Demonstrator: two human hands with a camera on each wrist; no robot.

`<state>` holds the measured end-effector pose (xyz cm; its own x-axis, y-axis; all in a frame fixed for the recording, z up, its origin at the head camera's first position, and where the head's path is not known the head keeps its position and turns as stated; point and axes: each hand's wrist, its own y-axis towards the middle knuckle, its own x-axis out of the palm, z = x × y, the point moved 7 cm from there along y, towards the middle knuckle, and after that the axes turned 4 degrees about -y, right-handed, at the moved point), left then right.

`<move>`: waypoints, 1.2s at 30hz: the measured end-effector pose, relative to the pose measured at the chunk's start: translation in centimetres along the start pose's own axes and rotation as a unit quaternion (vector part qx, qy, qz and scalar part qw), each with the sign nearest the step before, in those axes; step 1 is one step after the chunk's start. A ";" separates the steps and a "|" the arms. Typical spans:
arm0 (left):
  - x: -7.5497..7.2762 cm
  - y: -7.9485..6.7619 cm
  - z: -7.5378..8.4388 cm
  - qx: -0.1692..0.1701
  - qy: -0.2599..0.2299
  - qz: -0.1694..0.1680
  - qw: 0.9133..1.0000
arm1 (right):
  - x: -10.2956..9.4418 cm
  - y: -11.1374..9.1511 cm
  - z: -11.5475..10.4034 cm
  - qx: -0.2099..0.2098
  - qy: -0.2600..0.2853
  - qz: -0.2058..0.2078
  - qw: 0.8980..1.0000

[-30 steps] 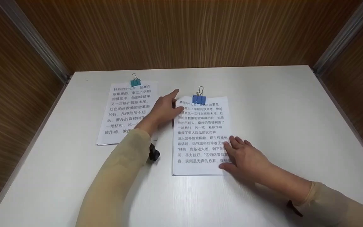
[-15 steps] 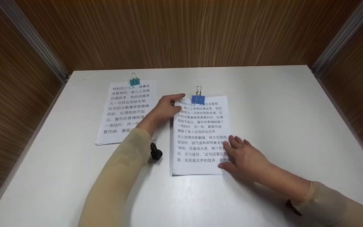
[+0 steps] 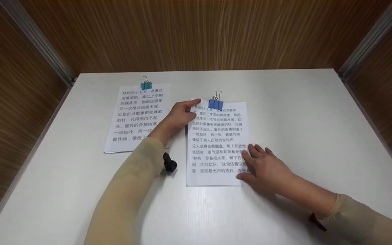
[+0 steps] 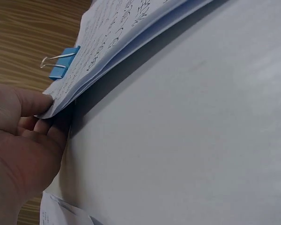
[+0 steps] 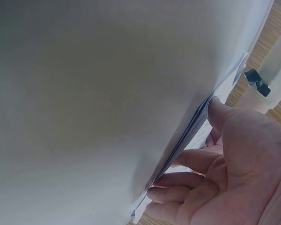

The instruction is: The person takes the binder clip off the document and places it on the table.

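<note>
A stack of printed paper [image 3: 216,136] lies at the middle of the table, with a blue binder clip [image 3: 215,104] on its top edge. My left hand [image 3: 179,117] pinches the stack's upper left corner; in the left wrist view the thumb [image 4: 36,103] lies on top and the other fingers pass beneath. That side of the stack is raised off the table there. My right hand [image 3: 267,170] rests along the lower right edge with its fingers extended. In the right wrist view its fingertips [image 5: 157,193] touch the sheets' edge.
A second printed stack [image 3: 138,119] with a teal binder clip [image 3: 146,85] lies to the left, partly covered by my left forearm. The white table [image 3: 301,112] meets wood-grain panels [image 3: 202,34] at the back and sides.
My left hand's index finger has shifted right onto the stack's upper left corner, and the thumb has drawn slightly left. The right hand has stayed in place.
</note>
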<state>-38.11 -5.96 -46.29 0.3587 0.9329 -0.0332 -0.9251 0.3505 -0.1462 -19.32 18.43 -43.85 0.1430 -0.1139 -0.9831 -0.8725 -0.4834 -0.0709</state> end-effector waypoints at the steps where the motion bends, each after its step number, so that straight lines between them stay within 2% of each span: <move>1: 0.0 0.0 0.0 0.002 0.001 0.005 1.000 | -0.1 0.0 0.1 -0.001 0.001 -0.001 1.000; 6: 0.2 -0.2 0.3 0.016 0.027 0.029 0.999 | -0.8 0.1 0.7 0.005 0.022 -0.015 1.000; 12: 0.3 -1.0 0.9 0.024 0.053 0.051 0.997 | -3.1 0.6 1.8 0.030 0.047 0.005 0.998; 20: 0.9 -2.5 1.9 0.022 -0.009 0.058 0.998 | -8.0 2.3 4.9 0.077 0.105 0.068 0.989; 24: 1.4 -3.3 2.3 0.043 -0.022 0.049 0.998 | -9.9 3.5 6.5 0.080 0.116 0.103 0.985; 30: 1.7 -4.4 2.8 0.088 -0.046 0.031 0.995 | -11.2 5.6 8.2 0.094 0.184 0.109 0.972; 36: 1.9 -5.3 3.0 0.101 -0.072 0.014 0.992 | -11.9 8.4 8.5 0.080 0.279 0.112 0.950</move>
<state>-32.90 -5.84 -42.59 0.3240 0.9398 0.1084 -0.9459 0.3197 0.0553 -32.35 23.14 -34.17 0.1309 -0.6625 -0.7375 -0.9640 -0.2588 0.0614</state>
